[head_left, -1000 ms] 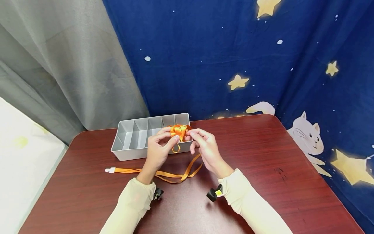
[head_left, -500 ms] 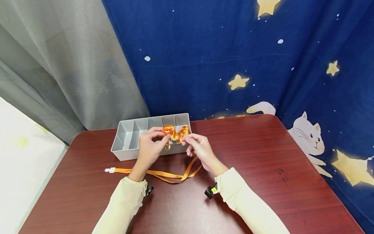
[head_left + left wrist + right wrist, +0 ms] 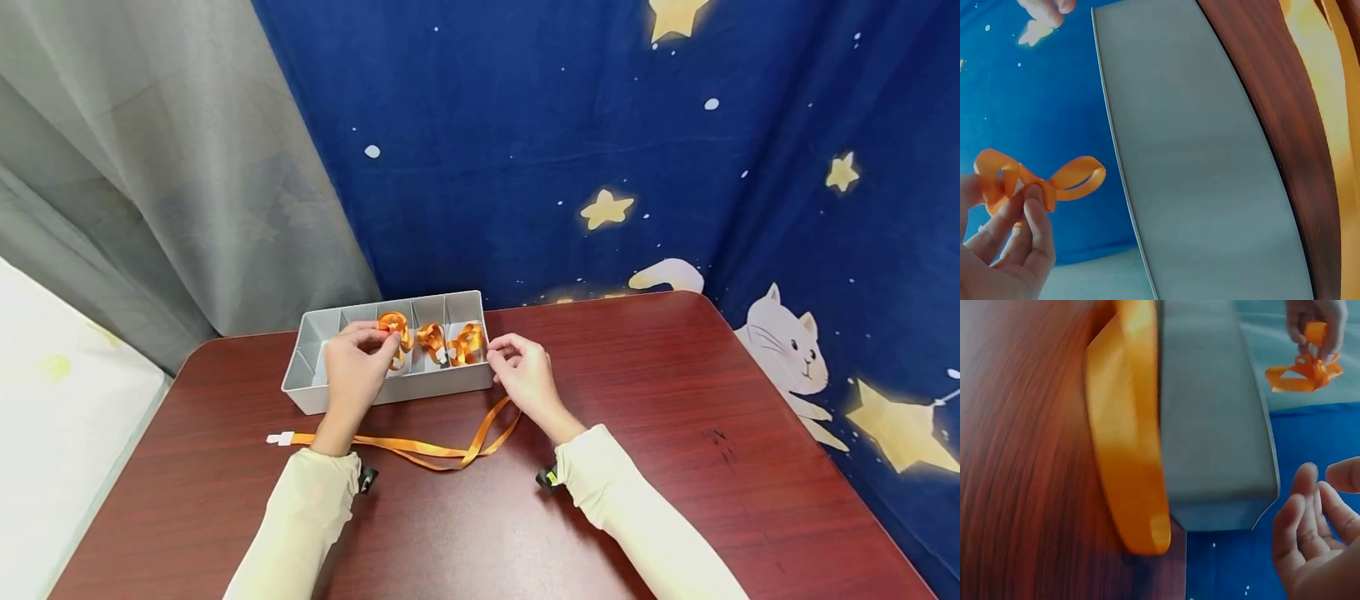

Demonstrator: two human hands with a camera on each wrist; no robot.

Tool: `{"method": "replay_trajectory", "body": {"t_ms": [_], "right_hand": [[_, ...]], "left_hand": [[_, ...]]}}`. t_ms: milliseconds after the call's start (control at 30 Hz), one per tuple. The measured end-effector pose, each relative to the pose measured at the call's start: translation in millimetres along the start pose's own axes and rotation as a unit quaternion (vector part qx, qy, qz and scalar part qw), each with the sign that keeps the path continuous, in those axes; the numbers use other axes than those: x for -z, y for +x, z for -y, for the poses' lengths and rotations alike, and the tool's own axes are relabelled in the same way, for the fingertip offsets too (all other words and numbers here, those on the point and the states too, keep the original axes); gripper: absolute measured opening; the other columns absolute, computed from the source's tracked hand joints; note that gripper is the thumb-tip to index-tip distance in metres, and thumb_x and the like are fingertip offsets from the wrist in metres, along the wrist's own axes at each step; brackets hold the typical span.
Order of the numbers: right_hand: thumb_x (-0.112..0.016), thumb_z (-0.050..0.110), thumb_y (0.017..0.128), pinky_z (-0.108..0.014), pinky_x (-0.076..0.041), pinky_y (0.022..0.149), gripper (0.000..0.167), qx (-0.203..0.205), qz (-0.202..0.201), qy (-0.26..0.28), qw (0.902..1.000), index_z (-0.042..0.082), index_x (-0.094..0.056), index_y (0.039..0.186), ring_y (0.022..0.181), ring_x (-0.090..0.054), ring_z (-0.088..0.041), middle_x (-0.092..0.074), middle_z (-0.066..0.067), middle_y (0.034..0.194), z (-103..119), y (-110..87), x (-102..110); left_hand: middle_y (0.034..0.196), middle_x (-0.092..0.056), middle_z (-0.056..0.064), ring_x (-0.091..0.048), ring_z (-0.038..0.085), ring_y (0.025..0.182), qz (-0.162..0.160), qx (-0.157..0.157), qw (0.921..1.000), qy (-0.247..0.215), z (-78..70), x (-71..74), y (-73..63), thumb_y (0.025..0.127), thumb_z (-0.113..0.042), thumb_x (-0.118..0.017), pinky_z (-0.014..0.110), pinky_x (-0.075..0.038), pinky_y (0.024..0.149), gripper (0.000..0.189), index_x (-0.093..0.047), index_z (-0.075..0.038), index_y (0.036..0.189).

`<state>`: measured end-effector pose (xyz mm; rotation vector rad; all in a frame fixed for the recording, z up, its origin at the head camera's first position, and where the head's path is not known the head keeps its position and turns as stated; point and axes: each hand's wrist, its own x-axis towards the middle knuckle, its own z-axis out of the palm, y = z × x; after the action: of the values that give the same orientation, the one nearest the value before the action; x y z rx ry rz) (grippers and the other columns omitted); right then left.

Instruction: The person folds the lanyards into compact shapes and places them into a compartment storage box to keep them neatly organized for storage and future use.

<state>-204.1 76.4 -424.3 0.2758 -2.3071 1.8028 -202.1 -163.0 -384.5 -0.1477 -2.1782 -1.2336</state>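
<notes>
My left hand (image 3: 356, 367) pinches a folded orange lanyard (image 3: 395, 323) over the middle compartment of a grey divided box (image 3: 435, 386). In the left wrist view its loops (image 3: 1079, 178) stick out from between thumb and fingers. Two more folded orange lanyards lie in the box: one with a white clip (image 3: 431, 337) in the compartment just right of the middle, another (image 3: 467, 342) in the rightmost. My right hand (image 3: 527, 375) hovers by the box's right end; the right wrist view shows its fingers loosely bent with nothing between them.
An unfolded orange lanyard (image 3: 420, 450) with a white clip (image 3: 281, 438) stretches across the dark red table (image 3: 465, 533) in front of the box. Behind the table hang a grey curtain (image 3: 187, 183) and a blue star-patterned curtain (image 3: 510, 192).
My left hand has moved left along the box with the folded lanyard. My right hand has drawn away to the right of the box, uncovering the lanyards in the two right compartments.
</notes>
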Motion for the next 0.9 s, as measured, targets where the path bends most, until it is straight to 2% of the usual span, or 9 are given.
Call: {"method": "replay_trajectory", "body": {"t_ms": [100, 200, 267, 333, 433, 567, 667, 800, 900], "right_hand": [[-0.072, 0.011, 0.088, -0.03, -0.052, 0.066, 0.007, 0.034, -0.021, -0.099, 0.9943, 0.009, -0.072, 0.095, 0.065, -0.068, -0.021, -0.07, -0.003, 0.082, -4.1, 1.0, -1.5], [-0.074, 0.013, 0.088, -0.037, -0.052, 0.074, 0.011, 0.051, -0.025, -0.153, 0.9867, 0.008, -0.072, 0.098, 0.069, -0.069, -0.014, -0.071, 0.001, 0.088, -6.6, 2.3, -2.7], [-0.074, 0.013, 0.088, -0.04, -0.052, 0.076, 0.013, 0.057, -0.021, -0.168, 0.9839, 0.007, -0.072, 0.099, 0.07, -0.07, -0.013, -0.072, 0.0, 0.09, -7.5, 3.3, -3.3], [-0.073, 0.014, 0.089, -0.041, -0.052, 0.074, 0.014, 0.058, -0.017, -0.181, 0.9817, 0.007, -0.073, 0.1, 0.069, -0.07, -0.014, -0.072, -0.001, 0.091, -7.9, 4.2, -3.8], [-0.074, 0.015, 0.089, -0.04, -0.052, 0.069, 0.013, 0.055, -0.016, -0.196, 0.979, 0.008, -0.075, 0.099, 0.067, -0.069, -0.013, -0.073, -0.001, 0.086, -8.0, 5.4, -4.4], [-0.076, 0.018, 0.088, -0.04, -0.051, 0.066, 0.014, 0.045, -0.019, -0.206, 0.9773, 0.009, -0.076, 0.098, 0.065, -0.069, -0.014, -0.073, -0.002, 0.077, -7.3, 6.4, -4.6], [-0.075, 0.019, 0.088, -0.04, -0.051, 0.067, 0.016, 0.037, -0.013, -0.217, 0.9754, 0.01, -0.076, 0.102, 0.068, -0.069, -0.014, -0.074, -0.001, 0.081, -6.8, 7.1, -5.1], [-0.073, 0.022, 0.09, -0.039, -0.051, 0.065, 0.02, 0.026, 0.006, -0.242, 0.97, 0.012, -0.076, 0.107, 0.07, -0.067, -0.015, -0.073, 0.0, 0.085, -5.1, 8.5, -5.2], [-0.072, 0.024, 0.091, -0.038, -0.049, 0.06, 0.02, 0.019, 0.019, -0.26, 0.9653, 0.014, -0.076, 0.107, 0.067, -0.064, -0.016, -0.07, 0.0, 0.075, -2.7, 10.5, -4.3]], "left_hand": [[0.088, -0.071, 0.018, -0.065, 0.028, 0.085, -0.006, 0.009, 0.9994, 0.033, 4.5, 2.1, 3.6, 0.081, -0.007, -0.078, 0.015, -0.045, 0.069, 0.017, -0.074, 0.008, 0.074], [0.086, -0.071, 0.019, -0.066, 0.03, 0.085, -0.006, 0.02, 0.9982, 0.056, 8.7, 2.2, 7.1, 0.081, -0.008, -0.078, 0.03, -0.048, 0.072, 0.018, -0.075, 0.008, 0.073], [0.086, -0.071, 0.02, -0.066, 0.032, 0.085, -0.002, 0.032, 0.9975, 0.064, 11.7, 0.9, 9.7, 0.082, -0.008, -0.077, 0.039, -0.049, 0.073, 0.019, -0.074, 0.008, 0.073], [0.085, -0.071, 0.02, -0.066, 0.032, 0.085, 0.003, 0.047, 0.9963, 0.072, 14.9, -1.4, 12.4, 0.082, -0.008, -0.077, 0.042, -0.05, 0.073, 0.018, -0.074, 0.008, 0.073], [0.082, -0.072, 0.02, -0.066, 0.033, 0.082, 0.015, 0.069, 0.9935, 0.089, 18.4, -5.2, 16.0, 0.082, -0.008, -0.077, 0.04, -0.05, 0.07, 0.017, -0.075, 0.006, 0.072], [0.075, -0.072, 0.016, -0.066, 0.031, 0.073, 0.038, 0.086, 0.9881, 0.122, 20.4, -10.3, 19.7, 0.082, -0.011, -0.077, 0.034, -0.047, 0.06, 0.017, -0.075, 0.003, 0.071], [0.071, -0.072, 0.013, -0.065, 0.031, 0.068, 0.054, 0.092, 0.9839, 0.144, 22.1, -13.4, 22.2, 0.082, -0.013, -0.077, 0.033, -0.045, 0.057, 0.018, -0.075, 0.002, 0.07], [0.071, -0.072, 0.013, -0.066, 0.035, 0.072, 0.071, 0.103, 0.9786, 0.163, 26.3, -16.6, 24.5, 0.082, -0.014, -0.076, 0.041, -0.05, 0.064, 0.019, -0.076, 0.001, 0.07], [0.073, -0.072, 0.014, -0.066, 0.039, 0.077, 0.088, 0.107, 0.9738, 0.18, 29.8, -18.3, 25.1, 0.083, -0.015, -0.075, 0.047, -0.05, 0.072, 0.019, -0.076, 0.0, 0.07]]}}
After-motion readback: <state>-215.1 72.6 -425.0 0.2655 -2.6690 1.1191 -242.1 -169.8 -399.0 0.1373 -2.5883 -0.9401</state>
